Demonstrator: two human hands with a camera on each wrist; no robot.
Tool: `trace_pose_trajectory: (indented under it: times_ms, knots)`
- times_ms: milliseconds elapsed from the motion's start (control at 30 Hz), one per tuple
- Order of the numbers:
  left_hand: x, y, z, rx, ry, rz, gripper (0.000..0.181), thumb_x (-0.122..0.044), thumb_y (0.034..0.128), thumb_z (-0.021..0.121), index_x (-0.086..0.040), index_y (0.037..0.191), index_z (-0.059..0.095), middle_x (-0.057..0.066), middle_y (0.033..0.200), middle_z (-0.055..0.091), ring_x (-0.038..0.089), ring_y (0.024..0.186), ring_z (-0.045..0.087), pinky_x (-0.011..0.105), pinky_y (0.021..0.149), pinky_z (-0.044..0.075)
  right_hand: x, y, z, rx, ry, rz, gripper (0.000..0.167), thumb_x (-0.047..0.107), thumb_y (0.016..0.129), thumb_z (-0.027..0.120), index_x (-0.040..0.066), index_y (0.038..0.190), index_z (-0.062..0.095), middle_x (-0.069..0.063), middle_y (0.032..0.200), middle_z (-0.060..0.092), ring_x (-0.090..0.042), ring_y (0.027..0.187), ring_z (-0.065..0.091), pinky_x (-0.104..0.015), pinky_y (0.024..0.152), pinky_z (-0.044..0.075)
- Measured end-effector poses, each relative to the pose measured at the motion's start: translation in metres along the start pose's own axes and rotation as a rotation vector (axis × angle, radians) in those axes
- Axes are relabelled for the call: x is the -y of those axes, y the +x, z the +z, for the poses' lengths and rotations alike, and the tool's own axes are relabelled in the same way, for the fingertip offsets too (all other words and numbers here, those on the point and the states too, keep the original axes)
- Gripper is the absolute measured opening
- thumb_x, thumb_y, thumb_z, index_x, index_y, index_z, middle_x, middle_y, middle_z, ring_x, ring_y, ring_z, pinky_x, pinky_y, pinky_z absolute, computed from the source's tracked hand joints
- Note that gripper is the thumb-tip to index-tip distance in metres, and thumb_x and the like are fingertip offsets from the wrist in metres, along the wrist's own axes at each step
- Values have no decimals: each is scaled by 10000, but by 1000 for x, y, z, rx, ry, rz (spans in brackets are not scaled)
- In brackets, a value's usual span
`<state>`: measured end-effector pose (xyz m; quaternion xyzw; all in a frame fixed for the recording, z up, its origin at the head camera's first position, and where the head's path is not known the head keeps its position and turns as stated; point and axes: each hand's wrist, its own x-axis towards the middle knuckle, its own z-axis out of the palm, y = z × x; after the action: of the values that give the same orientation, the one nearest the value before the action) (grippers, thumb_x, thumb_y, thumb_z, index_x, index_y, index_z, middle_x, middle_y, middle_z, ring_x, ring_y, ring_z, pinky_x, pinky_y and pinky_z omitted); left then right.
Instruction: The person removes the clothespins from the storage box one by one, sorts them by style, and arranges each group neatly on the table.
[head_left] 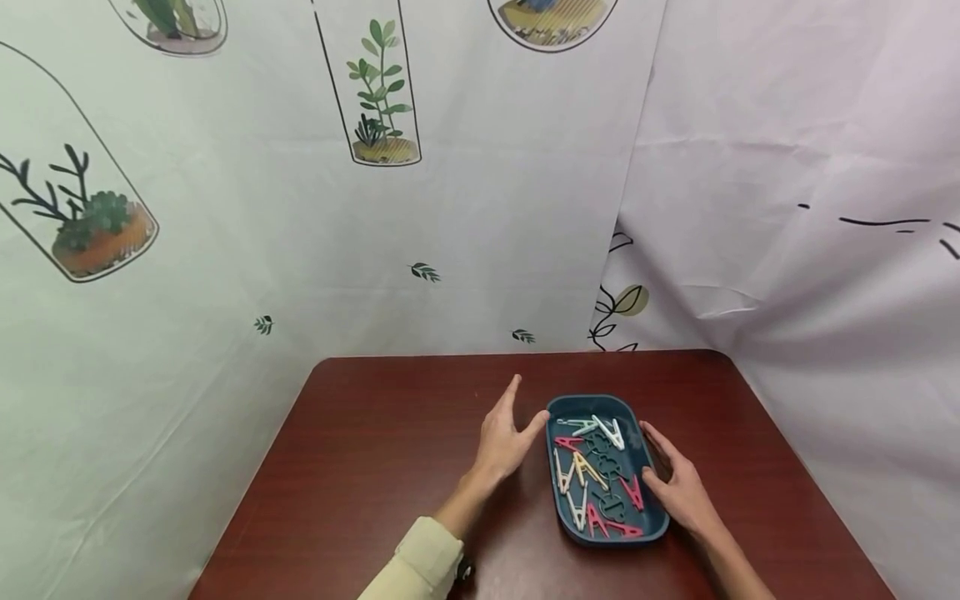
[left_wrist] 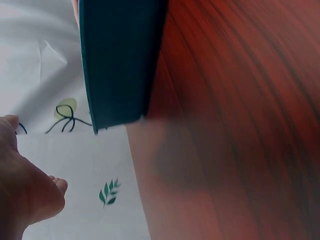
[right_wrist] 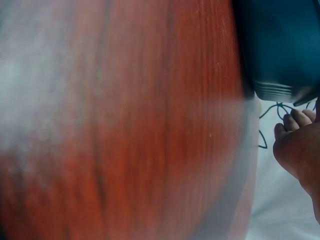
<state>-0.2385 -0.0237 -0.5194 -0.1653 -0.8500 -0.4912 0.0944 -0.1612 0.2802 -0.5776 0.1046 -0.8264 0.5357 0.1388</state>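
Note:
A dark teal tray (head_left: pixel 651 521) sits on the table, and both wrist views show its outer side. Inside are plastic clothespins in pink, white, pale green and yellow, such as a yellow one (head_left: pixel 589 472) and a pink one (head_left: pixel 632 492). Dark green shapes (head_left: pixel 609 467), hard to make out, lie among them. My left hand (head_left: pixel 501 442) is at the tray's left side, fingers extended and thumb close to the rim; contact is unclear. Along the right side, my right hand (head_left: pixel 681 486) rests with fairly straight fingers and its thumb at the rim.
The reddish-brown wooden table (head_left: pixel 360 467) has rounded far corners. Behind it and at both sides hangs a pale cloth (head_left: pixel 480 225) printed with plants in glass jars. A small dark object (head_left: pixel 465 570) shows beside the left sleeve (head_left: pixel 427 550).

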Motion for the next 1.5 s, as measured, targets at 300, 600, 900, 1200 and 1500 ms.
trace_pose_trajectory:
  times_ms: [300, 600, 900, 1200, 1500]
  knots:
    - [-18, -4, 38, 40, -173, -28, 780, -428, 1025, 701, -125, 1659, 361, 61, 1651, 453, 277, 1481, 474, 491, 1189, 399, 0, -1, 1, -7, 40, -29, 718, -185, 937, 629, -24, 1601, 408, -320, 1594, 431, 113, 1383, 416, -59, 1042, 361]
    - [-35, -11, 76, 84, -297, -58, 725, -294, 1031, 725, -52, 1630, 393, 106, 1618, 488, 234, 1464, 487, 332, 1161, 419, -2, 1, 2, -39, 38, -23, 721, -196, 916, 646, -35, 1585, 431, -309, 1574, 465, 93, 1371, 427, -64, 1026, 379]
    - [-41, -21, 100, 160, -361, -129, 675, -262, 1030, 734, 9, 1579, 452, 144, 1578, 528, 250, 1432, 523, 299, 1135, 435, -2, 0, 3, -45, 65, -3, 693, -201, 925, 629, -66, 1574, 426, -313, 1575, 459, 80, 1369, 441, -78, 1023, 394]
    - [-46, -24, 113, 177, -361, -180, 453, -76, 976, 781, 43, 1391, 645, 163, 1352, 700, 260, 1259, 675, 279, 1015, 540, -6, -1, 4, -46, 98, -41, 691, -225, 925, 605, -80, 1574, 415, -349, 1567, 437, 92, 1373, 439, -89, 1030, 396]
    - [-47, -25, 120, 204, -306, -244, 345, 9, 913, 814, 30, 1248, 734, 120, 1156, 776, 226, 1085, 749, 274, 925, 584, -7, -1, 3, -41, 113, -27, 707, -214, 941, 595, -37, 1598, 403, -336, 1583, 425, 84, 1383, 437, -86, 1030, 398]
